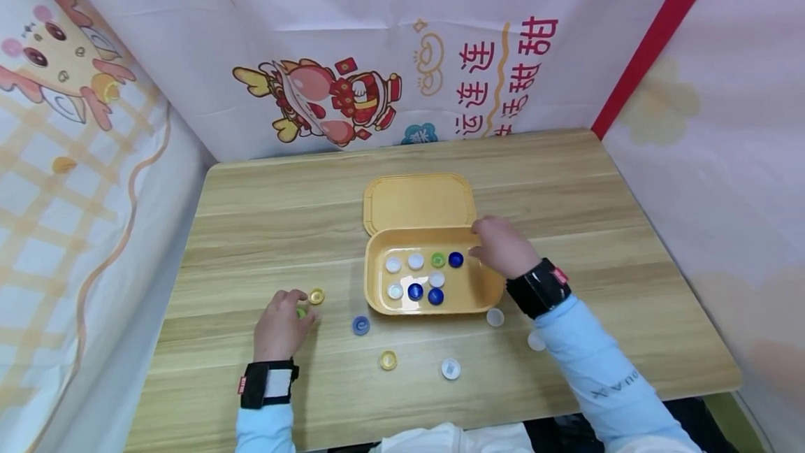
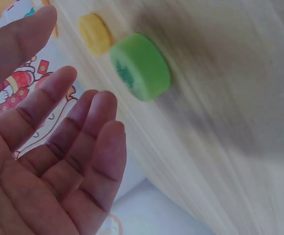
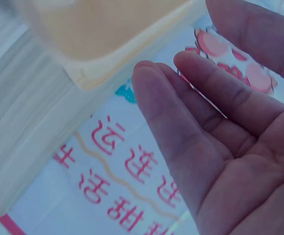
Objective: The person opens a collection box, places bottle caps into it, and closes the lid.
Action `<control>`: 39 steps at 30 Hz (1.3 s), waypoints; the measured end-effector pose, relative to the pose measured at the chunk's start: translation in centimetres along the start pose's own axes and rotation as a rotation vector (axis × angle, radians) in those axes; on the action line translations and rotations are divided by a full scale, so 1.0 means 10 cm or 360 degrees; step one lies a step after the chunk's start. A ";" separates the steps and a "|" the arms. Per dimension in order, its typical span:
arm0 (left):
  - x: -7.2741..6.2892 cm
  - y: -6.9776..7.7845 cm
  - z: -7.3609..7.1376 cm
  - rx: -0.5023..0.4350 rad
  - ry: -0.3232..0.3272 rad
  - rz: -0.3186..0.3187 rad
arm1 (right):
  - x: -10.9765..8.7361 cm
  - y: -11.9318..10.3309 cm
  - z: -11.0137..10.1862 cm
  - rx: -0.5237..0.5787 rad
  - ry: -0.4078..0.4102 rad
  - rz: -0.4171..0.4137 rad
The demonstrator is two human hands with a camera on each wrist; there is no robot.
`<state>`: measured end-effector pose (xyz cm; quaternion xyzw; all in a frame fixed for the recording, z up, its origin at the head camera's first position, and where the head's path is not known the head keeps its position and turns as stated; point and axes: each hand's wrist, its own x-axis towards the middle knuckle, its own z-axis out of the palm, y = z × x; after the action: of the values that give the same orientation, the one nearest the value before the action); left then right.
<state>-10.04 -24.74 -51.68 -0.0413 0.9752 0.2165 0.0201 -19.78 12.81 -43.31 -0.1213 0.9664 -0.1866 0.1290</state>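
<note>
Filling the tray (image 1: 468,291) seems underway, right hand (image 1: 505,249) fingers apart, left hand (image 1: 280,327) likewise, needing next to pinch the green cap (image 2: 144,68) nearest the table's (image 1: 264,229) left edge.

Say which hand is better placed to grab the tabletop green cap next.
Left hand, likely: it is close beside the green bottle cap, while the right hand is over at the yellow box.

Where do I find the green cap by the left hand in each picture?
Head view: the green cap is left of centre, low down, partly hidden by the left hand.
Left wrist view: upper middle, next to a yellow cap.
Right wrist view: not in it.
Shared landmark: the cartoon figure, at least partly visible in all three.
</note>
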 end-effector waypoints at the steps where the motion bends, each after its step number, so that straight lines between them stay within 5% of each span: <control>1: 0.00 -0.01 0.01 0.0000 -0.0011 -0.0009 | -0.05 0.03 -0.02 0.0026 0.0022 0.0007; 25: 0.05 -0.09 0.14 -0.0028 -0.0180 -0.0191 | -0.92 0.86 0.09 0.0191 0.0064 0.0337; 39: 0.12 0.40 -0.20 0.0026 0.0051 0.0096 | -1.06 1.00 0.28 0.0235 0.0055 0.0404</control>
<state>-11.65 -22.12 -48.25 -0.0152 0.9779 0.2083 -0.0018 -10.83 23.90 -47.60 0.0148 0.9597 -0.2413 0.1432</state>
